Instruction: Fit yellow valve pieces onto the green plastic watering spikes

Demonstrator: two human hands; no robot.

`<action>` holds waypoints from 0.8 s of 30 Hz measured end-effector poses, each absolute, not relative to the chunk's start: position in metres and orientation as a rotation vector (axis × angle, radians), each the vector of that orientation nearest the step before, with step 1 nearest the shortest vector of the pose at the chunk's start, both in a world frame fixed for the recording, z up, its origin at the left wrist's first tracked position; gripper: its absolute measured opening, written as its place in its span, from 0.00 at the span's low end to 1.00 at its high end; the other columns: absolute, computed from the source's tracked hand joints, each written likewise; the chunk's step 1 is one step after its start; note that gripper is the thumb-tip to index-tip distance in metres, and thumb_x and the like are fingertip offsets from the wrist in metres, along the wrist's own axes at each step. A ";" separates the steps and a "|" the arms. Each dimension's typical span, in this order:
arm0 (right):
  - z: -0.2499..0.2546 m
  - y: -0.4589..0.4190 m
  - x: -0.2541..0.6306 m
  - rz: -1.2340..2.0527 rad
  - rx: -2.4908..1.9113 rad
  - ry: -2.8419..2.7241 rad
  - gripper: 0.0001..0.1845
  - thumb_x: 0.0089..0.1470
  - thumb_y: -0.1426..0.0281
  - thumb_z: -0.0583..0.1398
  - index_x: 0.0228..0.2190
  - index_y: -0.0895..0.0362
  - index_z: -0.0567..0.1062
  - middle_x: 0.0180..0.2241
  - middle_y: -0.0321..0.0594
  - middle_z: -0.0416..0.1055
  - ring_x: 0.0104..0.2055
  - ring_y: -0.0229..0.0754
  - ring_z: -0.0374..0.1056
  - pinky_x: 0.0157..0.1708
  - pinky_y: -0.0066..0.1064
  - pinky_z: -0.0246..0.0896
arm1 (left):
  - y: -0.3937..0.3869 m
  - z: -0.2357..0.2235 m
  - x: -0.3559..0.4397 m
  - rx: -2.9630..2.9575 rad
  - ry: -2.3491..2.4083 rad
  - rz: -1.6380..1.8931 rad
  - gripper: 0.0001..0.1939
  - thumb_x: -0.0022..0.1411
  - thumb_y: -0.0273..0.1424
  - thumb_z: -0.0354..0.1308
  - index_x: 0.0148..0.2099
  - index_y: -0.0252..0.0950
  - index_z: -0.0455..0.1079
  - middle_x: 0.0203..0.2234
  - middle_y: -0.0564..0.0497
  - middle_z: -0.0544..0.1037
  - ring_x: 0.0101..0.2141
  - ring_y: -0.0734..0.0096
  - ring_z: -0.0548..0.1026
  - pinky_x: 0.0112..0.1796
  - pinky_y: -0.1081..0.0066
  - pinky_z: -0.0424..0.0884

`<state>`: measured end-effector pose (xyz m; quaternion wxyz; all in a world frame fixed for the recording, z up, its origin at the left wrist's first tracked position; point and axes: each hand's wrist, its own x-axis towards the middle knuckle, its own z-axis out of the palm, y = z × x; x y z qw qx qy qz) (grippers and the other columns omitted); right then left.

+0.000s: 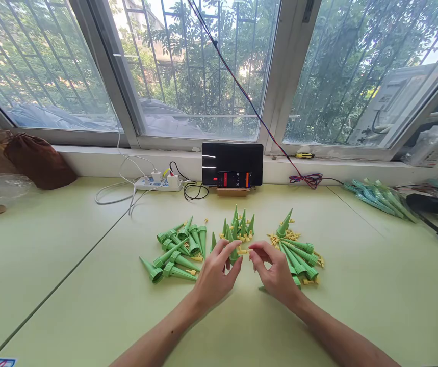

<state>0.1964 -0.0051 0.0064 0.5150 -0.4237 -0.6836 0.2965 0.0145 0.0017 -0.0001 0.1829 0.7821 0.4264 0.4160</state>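
Observation:
My left hand [219, 267] is closed around a green plastic cone [233, 255], which stands point up. Between the fingertips of my right hand [274, 267] is a small yellow plastic piece [243, 251], its far end at the cone's side; whether it sits in the cone I cannot tell. Beyond my hands stand several upright green cones with yellow pieces at their bases [243, 227]. Left of them lies a pile of loose green cones [178, 250]. To the right, more green cones [299, 257] lie beside a heap of yellow pieces [289, 235].
A black tablet [255, 163] and a phone [236, 179] showing a timer stand at the back. A power strip [159, 183] with cables is left of them. A brown bag [39, 160] lies far left; bagged green items [383, 199] and a black strap-like object [436, 209] lie right.

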 end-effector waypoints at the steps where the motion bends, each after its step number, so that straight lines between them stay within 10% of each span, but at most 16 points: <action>1: 0.006 -0.005 0.196 0.717 -1.022 -1.645 0.09 0.65 0.65 0.57 0.38 0.56 0.74 0.30 0.38 0.73 0.28 0.38 0.68 0.29 0.29 0.67 | 0.001 0.000 0.015 2.205 1.202 1.161 0.17 0.69 0.31 0.54 0.59 0.42 0.65 0.43 0.50 0.70 0.25 0.81 0.70 0.28 0.75 0.73; 24: 0.008 -0.005 0.196 0.745 -1.044 -1.671 0.10 0.66 0.63 0.56 0.40 0.56 0.74 0.30 0.39 0.73 0.29 0.38 0.68 0.30 0.29 0.67 | 0.001 -0.001 0.014 2.227 1.163 1.032 0.20 0.70 0.31 0.54 0.62 0.46 0.61 0.46 0.49 0.71 0.29 0.76 0.74 0.32 0.72 0.76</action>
